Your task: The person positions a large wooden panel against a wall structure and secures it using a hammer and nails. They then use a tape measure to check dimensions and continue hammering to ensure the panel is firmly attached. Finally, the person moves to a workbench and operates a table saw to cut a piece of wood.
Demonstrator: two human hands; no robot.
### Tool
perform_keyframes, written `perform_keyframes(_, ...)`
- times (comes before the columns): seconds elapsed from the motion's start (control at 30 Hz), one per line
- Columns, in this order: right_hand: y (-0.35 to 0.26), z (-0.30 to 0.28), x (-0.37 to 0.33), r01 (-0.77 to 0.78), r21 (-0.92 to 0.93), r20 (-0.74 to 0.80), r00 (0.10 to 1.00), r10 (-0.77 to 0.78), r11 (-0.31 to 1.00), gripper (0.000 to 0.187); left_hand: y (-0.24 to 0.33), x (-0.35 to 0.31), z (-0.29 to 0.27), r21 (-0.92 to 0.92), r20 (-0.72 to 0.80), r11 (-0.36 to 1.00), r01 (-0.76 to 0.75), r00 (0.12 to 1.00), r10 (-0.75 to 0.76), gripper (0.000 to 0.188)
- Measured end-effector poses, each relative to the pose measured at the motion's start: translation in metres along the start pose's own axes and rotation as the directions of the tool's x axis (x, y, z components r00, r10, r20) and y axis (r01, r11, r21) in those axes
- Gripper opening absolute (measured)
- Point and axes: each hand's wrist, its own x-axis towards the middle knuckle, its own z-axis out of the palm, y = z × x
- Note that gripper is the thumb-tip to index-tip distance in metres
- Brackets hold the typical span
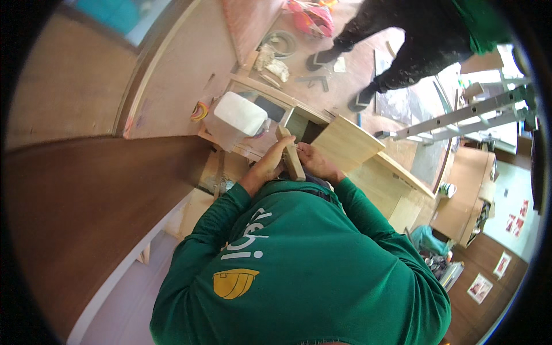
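Note:
Close in front of my waist, my left hand (pixel 269 165) is wrapped round a short wooden strip (pixel 295 165), its thumb lying along the upper part. The strip is tilted, one end pointing away from me. My right hand (pixel 319 163) is at the strip's right side with its fingertips pinched together. Whatever is between those fingertips is too small to make out. Just beyond both hands lies a wooden cabinet frame (pixel 270 91) with an open compartment. A pale wooden panel (pixel 348 140) rests over it, right of my right hand.
A white plastic container (pixel 240 114) stands left of my hands, beside tape rolls (pixel 199 111). Beyond are a dark angle-shaped tool (pixel 313 82) and another person's legs (pixel 397 46). An aluminium ladder (pixel 460 118) reaches in from the right. A brown panel (pixel 103 213) borders the left.

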Motion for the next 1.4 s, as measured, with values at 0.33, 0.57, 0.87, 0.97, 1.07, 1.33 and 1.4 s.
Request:
perform_keyframes(0.33, 0.162, -0.033, -0.032, -0.321, -0.502, -0.147, 0.947, 0.286, 0.803, 0.074, -0.038, 0.083, -0.088, 0.986, -0.074, 0.165, 0.015, 0.931, 0.359, 0.074)
perform_keyframes(0.57, 0.207, 0.042, -0.137, -0.331, -0.243, -0.302, 0.919, 0.253, 0.912, 0.061, -0.031, 0.149, -0.179, 0.633, 0.211, -0.762, -0.138, 0.978, -0.001, 0.05)
perform_keyframes(0.87, 0.166, 0.093, -0.185, -0.624, 0.133, -0.451, 0.654, 0.608, 0.77, 0.042, -0.032, 0.173, -0.207, 0.625, 0.412, -0.719, -0.304, 0.911, -0.027, 0.069)
perform_keyframes(0.97, 0.159, 0.102, -0.202, -0.635, 0.215, -0.491, 0.586, 0.644, 0.742, 0.054, -0.041, 0.149, -0.179, 0.471, 0.256, -0.867, -0.166, 0.966, -0.046, 0.079)
perform_keyframes(1.07, 0.153, 0.106, -0.221, -0.676, 0.196, -0.499, 0.555, 0.666, 0.71, 0.054, -0.038, 0.155, -0.171, 0.485, 0.118, -0.865, -0.129, 0.99, -0.081, 0.088)
perform_keyframes(1.33, 0.228, 0.133, -0.291, -0.67, 0.437, -0.441, 0.422, 0.792, 0.601, 0.059, -0.02, 0.155, -0.114, 0.467, 0.068, -0.815, -0.342, 0.933, -0.353, 0.1)
perform_keyframes(1.4, 0.243, 0.143, -0.311, -0.645, 0.458, -0.444, 0.431, 0.786, 0.612, 0.057, -0.015, 0.168, -0.129, 0.401, 0.092, -0.835, -0.376, 0.924, -0.372, 0.101)
